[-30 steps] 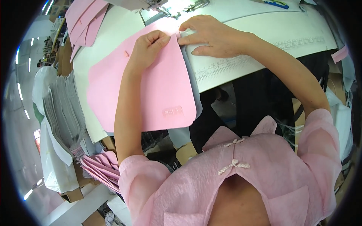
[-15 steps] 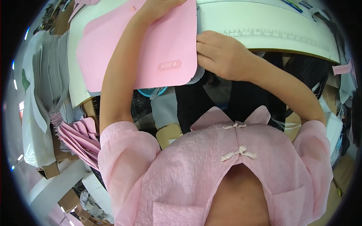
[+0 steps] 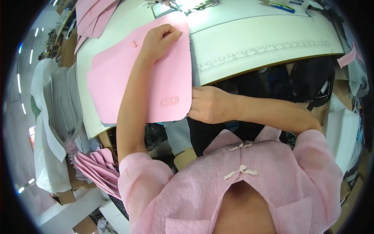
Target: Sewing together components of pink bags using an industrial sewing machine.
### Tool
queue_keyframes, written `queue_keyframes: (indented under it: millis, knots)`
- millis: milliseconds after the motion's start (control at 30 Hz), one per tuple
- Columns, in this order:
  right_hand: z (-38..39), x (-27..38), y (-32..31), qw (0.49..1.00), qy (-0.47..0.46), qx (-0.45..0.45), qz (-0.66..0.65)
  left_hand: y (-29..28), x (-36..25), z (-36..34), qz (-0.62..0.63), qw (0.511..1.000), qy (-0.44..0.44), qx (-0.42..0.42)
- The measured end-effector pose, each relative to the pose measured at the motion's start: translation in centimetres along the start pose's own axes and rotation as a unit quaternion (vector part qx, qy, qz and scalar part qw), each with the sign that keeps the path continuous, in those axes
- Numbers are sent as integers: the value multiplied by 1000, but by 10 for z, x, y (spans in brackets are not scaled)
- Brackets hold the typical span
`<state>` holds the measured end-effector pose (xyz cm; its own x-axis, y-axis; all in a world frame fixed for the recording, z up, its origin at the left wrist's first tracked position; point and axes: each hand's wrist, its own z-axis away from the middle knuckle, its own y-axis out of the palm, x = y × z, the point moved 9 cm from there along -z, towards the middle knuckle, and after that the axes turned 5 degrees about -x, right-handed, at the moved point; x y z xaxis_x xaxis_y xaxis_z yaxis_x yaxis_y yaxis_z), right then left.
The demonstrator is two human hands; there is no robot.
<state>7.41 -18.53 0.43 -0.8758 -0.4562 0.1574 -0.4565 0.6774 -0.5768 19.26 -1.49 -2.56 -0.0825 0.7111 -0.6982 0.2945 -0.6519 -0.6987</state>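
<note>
A large pink panel (image 3: 111, 85) with rounded corners, a raised lettered label patch and a small pink tab (image 3: 134, 43) lies on the white table, with a grey layer (image 3: 194, 74) showing beneath its right edge. My left hand (image 3: 157, 43) rests on the panel's upper part, fingers curled and pinching near the top right edge. My right hand (image 3: 210, 104) is closed round the panel's right edge close to its lower corner, its fingertips partly hidden.
A sewing machine's metal parts (image 3: 202, 6) sit at the back, scissors (image 3: 284, 7) at back right. The white table (image 3: 265, 43) has ruler markings. Pink pieces (image 3: 95, 17) lie back left; grey stacks (image 3: 62, 101) and pink bundles (image 3: 95, 167) are at the left.
My right hand has moved from spread beside the panel's top edge down to grip its lower right edge. My left hand stays on the upper part; the view has shifted between frames.
</note>
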Motion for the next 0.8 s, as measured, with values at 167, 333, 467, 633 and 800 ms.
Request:
queue_keyframes:
  millis: [167, 333, 467, 633, 800]
  knots:
    - [1, -3, -4, 999, 8, -19, -29, -1, -3, 4, 35, 998, 6, -44]
    - [-1, -4, -6, 999, 22, -22, -44, -8, -15, 10, 3, 989, 114, -97]
    - [0, -7, -5, 998, 33, -13, -57, -3, -24, 15, -128, 981, 108, -99]
    - [-1, -6, -9, 997, 26, -7, -68, -6, -38, 23, -196, 951, 186, -150]
    - [1, -27, -4, 951, 137, 142, -239, 0, -40, 32, -265, 940, 167, -133]
